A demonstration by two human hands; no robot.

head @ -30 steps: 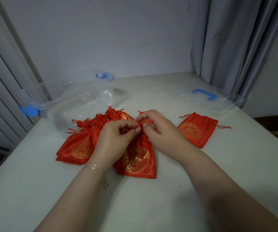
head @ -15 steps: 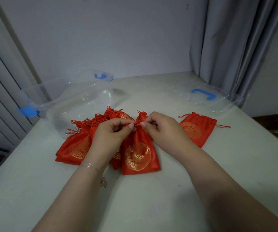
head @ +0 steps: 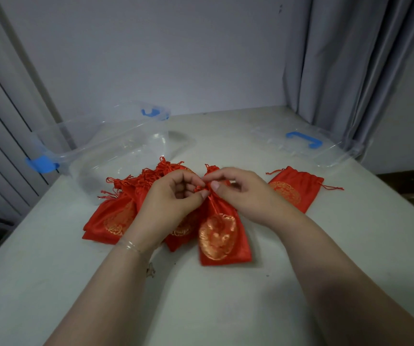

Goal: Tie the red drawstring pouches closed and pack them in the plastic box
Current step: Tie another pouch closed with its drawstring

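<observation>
A red drawstring pouch [head: 222, 236] with a gold emblem lies in front of me, its neck gathered tight. My left hand [head: 173, 203] and my right hand [head: 240, 193] both pinch the drawstring at that neck, fingertips almost touching. Behind my left hand lies a pile of several more red pouches [head: 116, 216]. One further pouch [head: 293, 188] lies flat and apart to the right. The clear plastic box [head: 96, 156] with blue clips stands open at the back left, with nothing red inside it.
The box's clear lid [head: 308, 146] with a blue handle lies at the back right near a grey curtain [head: 350, 71]. The white table [head: 201, 308] runs to a wall behind; its left edge drops off beside the box.
The pouch's neck has been drawn tight and the pouch has shifted right, out from over the pile. Both hands stay pinched at the neck and have risen slightly.
</observation>
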